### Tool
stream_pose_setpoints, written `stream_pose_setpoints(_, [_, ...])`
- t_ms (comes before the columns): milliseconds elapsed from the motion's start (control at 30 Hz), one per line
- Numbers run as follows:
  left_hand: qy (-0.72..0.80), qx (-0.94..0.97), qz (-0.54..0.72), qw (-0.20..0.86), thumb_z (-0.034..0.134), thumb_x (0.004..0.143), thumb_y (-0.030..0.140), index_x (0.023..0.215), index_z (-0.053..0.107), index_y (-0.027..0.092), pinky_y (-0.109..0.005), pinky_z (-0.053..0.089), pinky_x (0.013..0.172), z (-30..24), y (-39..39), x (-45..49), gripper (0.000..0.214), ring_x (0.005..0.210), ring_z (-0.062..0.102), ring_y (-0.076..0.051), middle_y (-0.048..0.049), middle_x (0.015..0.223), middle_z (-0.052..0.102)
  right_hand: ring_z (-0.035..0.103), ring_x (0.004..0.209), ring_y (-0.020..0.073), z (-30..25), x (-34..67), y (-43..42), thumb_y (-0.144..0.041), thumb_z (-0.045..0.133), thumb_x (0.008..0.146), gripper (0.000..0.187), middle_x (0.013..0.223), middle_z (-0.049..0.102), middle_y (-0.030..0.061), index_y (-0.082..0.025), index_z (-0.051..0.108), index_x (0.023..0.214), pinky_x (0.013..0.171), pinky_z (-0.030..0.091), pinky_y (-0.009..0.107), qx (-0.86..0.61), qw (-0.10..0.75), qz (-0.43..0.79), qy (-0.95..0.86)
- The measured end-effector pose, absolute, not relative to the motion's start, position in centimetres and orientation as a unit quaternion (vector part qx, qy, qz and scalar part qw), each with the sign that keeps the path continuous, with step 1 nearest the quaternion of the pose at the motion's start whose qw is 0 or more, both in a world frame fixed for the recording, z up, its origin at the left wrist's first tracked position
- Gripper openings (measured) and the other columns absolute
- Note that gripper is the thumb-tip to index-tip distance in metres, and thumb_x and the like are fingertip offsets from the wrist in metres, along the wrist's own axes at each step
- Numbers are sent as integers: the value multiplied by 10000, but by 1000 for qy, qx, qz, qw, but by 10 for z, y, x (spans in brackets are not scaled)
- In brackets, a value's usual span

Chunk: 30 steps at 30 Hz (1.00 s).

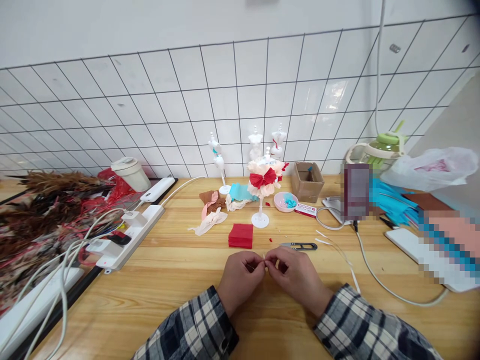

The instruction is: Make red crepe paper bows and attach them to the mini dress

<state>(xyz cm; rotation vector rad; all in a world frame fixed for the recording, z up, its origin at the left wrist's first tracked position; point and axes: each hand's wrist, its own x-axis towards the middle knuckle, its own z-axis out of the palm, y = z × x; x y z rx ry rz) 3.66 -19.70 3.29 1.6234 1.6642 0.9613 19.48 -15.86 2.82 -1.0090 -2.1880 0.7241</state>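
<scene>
My left hand [243,279] and my right hand [296,275] meet fingertip to fingertip above the wooden table, both closed in a pinch. A tiny pale bit shows between the fingertips; what it is I cannot make out. Just beyond my left hand lies a stack of red fabric pieces [241,236]. Thread snips [303,246] rest beyond my right hand. Farther back, a small white dress form [260,219] on a stand wears pale pink ruffles with a red bow [262,178]. Thin white ribbon [354,280] trails to the right of my right hand.
More small mannequins [218,159] stand by the tiled wall. A pink bowl [285,202], a cardboard box [307,181] and fabric scraps [212,221] sit at the back. On the left are a power strip [131,237] and feathers [41,220]; a phone [357,192] and cable are right.
</scene>
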Motion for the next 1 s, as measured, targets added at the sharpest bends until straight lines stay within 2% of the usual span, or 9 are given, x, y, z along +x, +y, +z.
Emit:
stream_pose_setpoints(100, [630,615,366,301,524,743,199,625,686,142,-209,402,538,33,-197,37,208,553,547,-125,-19,580,646,555,575,124,30,194,-157,-209,554,796,107,700,651,1,-207,661,794,547,413,239,-398,311,319,-802])
stream_pose_setpoints(233, [622,612,381,304,539,742,213,625,679,142,-203,408,532,31,-195,36,195,549,550,-122,-14,575,641,531,528,118,29,192,-153,-287,565,792,141,657,649,4,-191,664,763,492,412,227,-420,306,448,-727])
stream_pose_setpoints(333, [613,611,392,313,545,727,190,639,681,142,-205,425,544,31,-195,36,169,564,570,-127,-23,600,663,483,452,88,26,192,-149,-353,582,780,183,615,604,-19,-174,617,765,422,392,202,-413,304,560,-651])
stream_pose_setpoints(500, [595,607,409,332,561,715,179,629,679,151,-213,451,565,36,-197,37,149,586,599,-137,-34,628,690,441,390,53,21,192,-147,-396,634,750,237,600,567,-53,-177,549,780,351,342,159,-389,327,676,-534])
stream_pose_setpoints(567, [584,607,415,343,562,714,177,627,677,155,-216,460,573,39,-197,38,145,591,606,-139,-34,633,695,473,404,53,22,193,-147,-389,651,749,243,658,610,-37,-187,524,793,341,330,145,-368,340,727,-469])
stream_pose_setpoints(667, [572,606,426,352,553,706,159,626,674,158,-218,469,583,41,-199,39,146,600,617,-140,-34,644,700,578,489,73,26,196,-145,-362,665,754,248,865,679,14,-204,484,815,355,370,139,-337,339,794,-375])
stream_pose_setpoints(733, [572,601,428,357,549,704,151,625,678,157,-220,473,591,42,-200,39,152,608,624,-143,-37,647,702,611,533,74,30,199,-143,-329,688,741,250,881,687,14,-205,477,795,391,423,134,-334,345,815,-325])
stream_pose_setpoints(833, [581,595,424,359,557,704,155,631,693,153,-222,471,588,41,-200,39,154,611,627,-148,-46,649,705,626,588,62,36,207,-137,-296,730,712,251,784,673,-21,-206,500,755,496,499,119,-328,405,803,-288])
stream_pose_setpoints(1000, [591,591,411,364,543,688,136,652,709,152,-219,452,562,31,-193,37,171,601,616,-144,-45,655,707,669,742,101,59,228,-111,-272,769,679,257,850,684,-13,-227,577,843,629,556,166,-365,474,697,-395])
